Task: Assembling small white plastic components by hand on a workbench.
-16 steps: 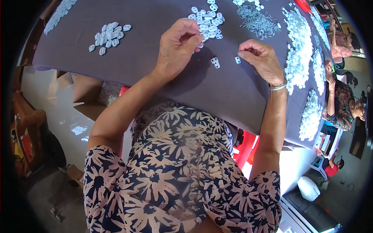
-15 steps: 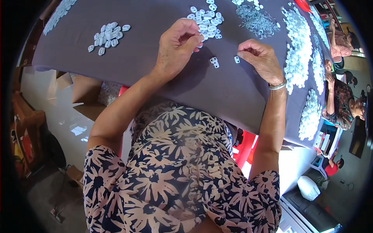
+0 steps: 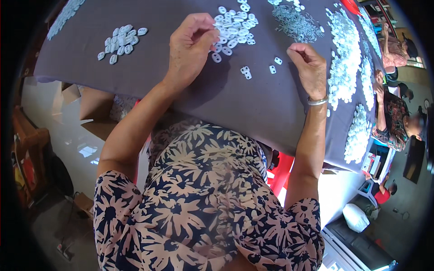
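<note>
1. Pair of small white, two-holed, plastic-looking pieces (image 3: 272, 69) lies below and right of a heap of white, oval, plastic-looking pieces (image 3: 243, 32).
2. Left hand (image 3: 192, 43): fingers curled at the heap's left edge; any grip cannot be told.
3. Right hand (image 3: 308, 65): right of the heap, fingertips bunched; any grip is hidden.
4. Light edge pinches seem best.
5. Nearer piece's long axis runs roughly up-down; the farther's slants.
</note>
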`<action>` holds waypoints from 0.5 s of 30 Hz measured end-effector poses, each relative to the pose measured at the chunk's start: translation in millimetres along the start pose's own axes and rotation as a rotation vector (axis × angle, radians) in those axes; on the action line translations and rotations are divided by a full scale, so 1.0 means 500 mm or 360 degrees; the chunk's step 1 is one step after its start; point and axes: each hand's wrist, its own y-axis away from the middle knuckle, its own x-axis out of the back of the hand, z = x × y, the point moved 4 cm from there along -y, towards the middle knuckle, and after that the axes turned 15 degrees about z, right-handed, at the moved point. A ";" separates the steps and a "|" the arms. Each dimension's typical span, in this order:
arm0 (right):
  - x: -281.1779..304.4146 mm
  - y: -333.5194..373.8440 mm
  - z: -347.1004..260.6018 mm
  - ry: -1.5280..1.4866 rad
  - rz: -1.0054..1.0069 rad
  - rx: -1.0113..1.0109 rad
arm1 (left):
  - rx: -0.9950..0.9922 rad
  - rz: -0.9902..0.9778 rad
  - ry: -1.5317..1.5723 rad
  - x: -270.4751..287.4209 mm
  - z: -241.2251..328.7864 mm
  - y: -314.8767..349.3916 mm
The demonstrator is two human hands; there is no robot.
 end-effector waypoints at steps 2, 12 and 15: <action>-0.025 0.009 -0.019 -0.0039 -0.0085 0.0106 | -0.0028 0.0180 0.0006 0.011 0.002 -0.008; -0.162 0.032 -0.117 0.0137 -0.0656 0.0455 | -0.0083 0.0294 0.0010 0.017 0.003 -0.011; -0.193 0.026 -0.124 0.0191 -0.0629 0.0613 | -0.0059 0.0241 0.0000 0.009 0.005 -0.005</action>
